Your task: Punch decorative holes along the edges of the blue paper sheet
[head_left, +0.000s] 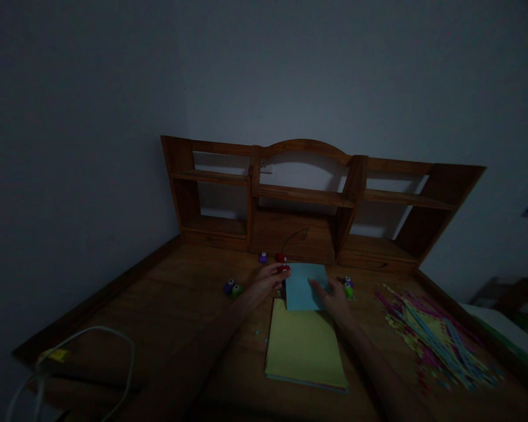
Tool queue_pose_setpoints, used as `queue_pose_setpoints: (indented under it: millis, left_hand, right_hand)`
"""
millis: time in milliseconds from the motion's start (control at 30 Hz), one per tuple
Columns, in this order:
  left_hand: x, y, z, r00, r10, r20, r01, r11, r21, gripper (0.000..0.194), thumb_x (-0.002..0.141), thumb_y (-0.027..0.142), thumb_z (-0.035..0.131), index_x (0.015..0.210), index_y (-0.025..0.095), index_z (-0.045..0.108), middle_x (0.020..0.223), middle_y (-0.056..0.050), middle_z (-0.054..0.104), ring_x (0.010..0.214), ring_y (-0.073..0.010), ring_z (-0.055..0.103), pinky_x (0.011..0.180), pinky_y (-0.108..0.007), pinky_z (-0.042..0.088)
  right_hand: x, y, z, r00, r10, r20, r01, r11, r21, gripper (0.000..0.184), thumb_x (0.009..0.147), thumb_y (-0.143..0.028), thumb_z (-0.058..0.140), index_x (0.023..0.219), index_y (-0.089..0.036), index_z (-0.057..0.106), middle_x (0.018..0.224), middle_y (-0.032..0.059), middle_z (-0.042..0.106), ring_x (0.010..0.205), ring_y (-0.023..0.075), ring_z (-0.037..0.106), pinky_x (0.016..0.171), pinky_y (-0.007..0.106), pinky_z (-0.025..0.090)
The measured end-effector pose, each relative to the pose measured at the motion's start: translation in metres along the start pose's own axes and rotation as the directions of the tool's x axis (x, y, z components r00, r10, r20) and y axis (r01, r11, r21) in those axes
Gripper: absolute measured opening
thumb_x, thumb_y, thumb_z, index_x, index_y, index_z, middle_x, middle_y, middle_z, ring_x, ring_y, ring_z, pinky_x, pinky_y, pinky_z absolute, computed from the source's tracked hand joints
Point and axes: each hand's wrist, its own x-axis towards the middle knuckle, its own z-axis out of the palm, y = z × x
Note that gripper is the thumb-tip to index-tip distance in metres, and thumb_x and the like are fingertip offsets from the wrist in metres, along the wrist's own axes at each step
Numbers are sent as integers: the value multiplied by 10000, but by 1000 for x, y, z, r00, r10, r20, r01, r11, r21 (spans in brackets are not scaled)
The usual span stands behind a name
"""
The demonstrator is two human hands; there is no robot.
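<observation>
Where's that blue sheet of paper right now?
In the head view, the blue sheet is just right of centre, between the left hand and right hand, overlapping the far end of the yellow paper.

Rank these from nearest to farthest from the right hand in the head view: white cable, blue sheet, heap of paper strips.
1. Blue sheet: at the right hand.
2. Heap of paper strips: off to its right.
3. White cable: far left.

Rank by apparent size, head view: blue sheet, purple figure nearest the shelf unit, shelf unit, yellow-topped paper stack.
Largest to smallest:
1. shelf unit
2. yellow-topped paper stack
3. blue sheet
4. purple figure
Apparent size only; the stack sits nearer than the shelf unit.
</observation>
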Motion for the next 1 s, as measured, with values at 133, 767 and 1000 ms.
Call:
queue_pose_setpoints:
  millis: [133, 767, 1000]
  left_hand:
    - [0, 1, 0, 1000, 0, -3, 0, 1000, 15, 428, 681, 347, 826, 1027, 131, 696, 886, -72, 645, 619, -86, 519, 497, -217, 308]
    - [0, 1, -3, 1000, -16, -19, 17, 998, 64, 472, 686, 415, 814, 1055, 156, 674, 945, -59, 639, 677, -86, 538, 523, -204, 304]
    - [0, 2, -2, 1000, -15, -10, 15, 998, 65, 463, 676, 410, 818, 1032, 149, 676, 913, -55, 632, 653, -85, 519, 519, -217, 291]
  right_hand:
    - [-1, -3, -1, 1000, -14, 10, 14, 1000, 0, 485, 820, -602, 568, 795, -133, 688, 694, 52, 671, 605, 187, 579, 519, 257, 434]
    - [2, 5, 1, 998, -44, 33, 46, 997, -54, 476, 837, -612, 539, 750, -158, 651, 664, 42, 643, 604, 190, 562, 517, 252, 407]
    - [1, 4, 1, 997, -52, 51, 54, 998, -33, 441, 847, -581, 548, 758, -161, 648, 677, 38, 642, 617, 187, 564, 521, 248, 407]
